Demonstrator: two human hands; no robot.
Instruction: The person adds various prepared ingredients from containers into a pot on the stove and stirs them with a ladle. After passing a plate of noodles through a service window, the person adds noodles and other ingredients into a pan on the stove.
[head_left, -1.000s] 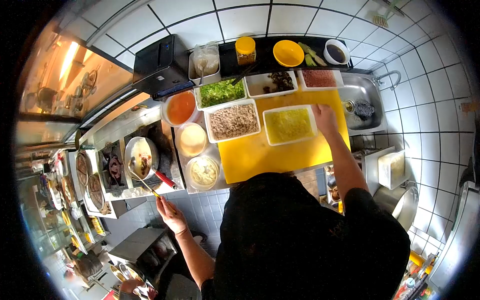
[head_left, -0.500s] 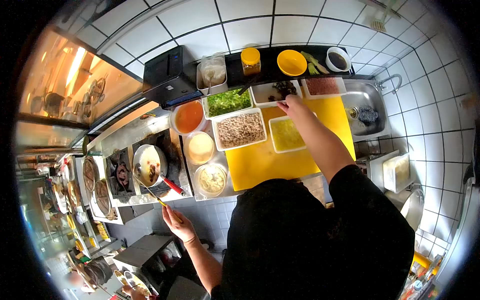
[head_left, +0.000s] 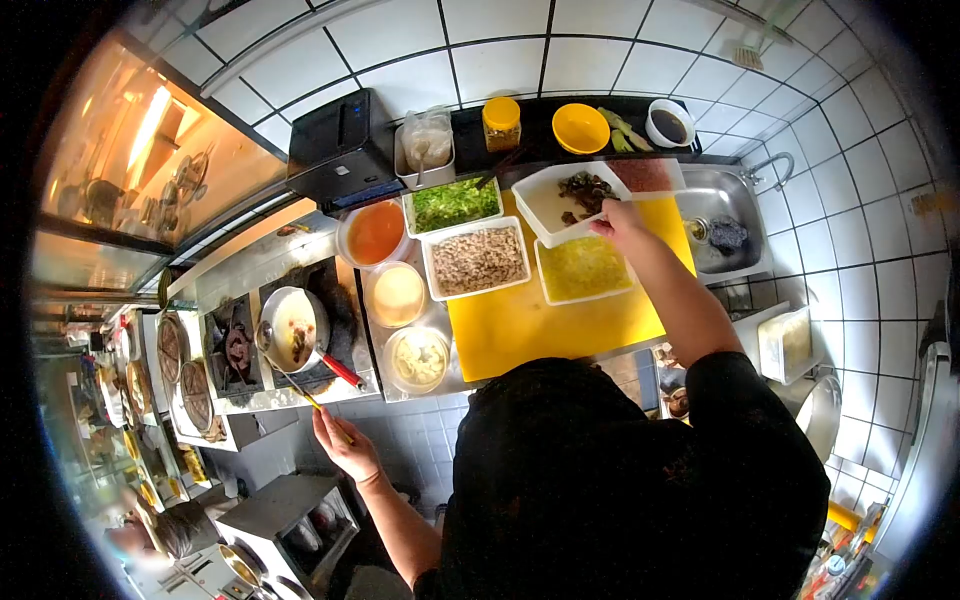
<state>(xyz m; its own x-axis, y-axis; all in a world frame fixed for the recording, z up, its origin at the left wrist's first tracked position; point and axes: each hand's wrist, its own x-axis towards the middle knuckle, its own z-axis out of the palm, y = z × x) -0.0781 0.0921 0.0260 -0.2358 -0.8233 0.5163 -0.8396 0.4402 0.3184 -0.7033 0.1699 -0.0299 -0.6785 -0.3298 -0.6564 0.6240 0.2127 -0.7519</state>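
Observation:
My left hand point(head_left: 347, 452) is closed around the yellow handle of a ladle point(head_left: 310, 398), whose bowl rests at the left side of a white pan point(head_left: 297, 315) on the stove. The pan has a red handle and holds a little dark food. With my right hand point(head_left: 622, 226) I grip the near right edge of a white tray point(head_left: 545, 203) holding dark pieces. This tray is tilted and partly over the tray of yellow-green food point(head_left: 583, 270) on the yellow board point(head_left: 510, 335). Trays of chopped greens point(head_left: 455, 206) and minced meat point(head_left: 478, 257) stand left of it.
Tubs of orange liquid point(head_left: 377, 234), cream sauce point(head_left: 397, 294) and pale slices point(head_left: 418, 359) stand beside the stove point(head_left: 345, 325). A reddish meat tray point(head_left: 645, 176) and a sink point(head_left: 735, 215) are at the right. A shelf point(head_left: 540, 137) holds jars and bowls.
My right hand moved from the yellow-green tray to the dark-pieces tray, then pulled it nearer over the board. My left hand keeps hold of the ladle.

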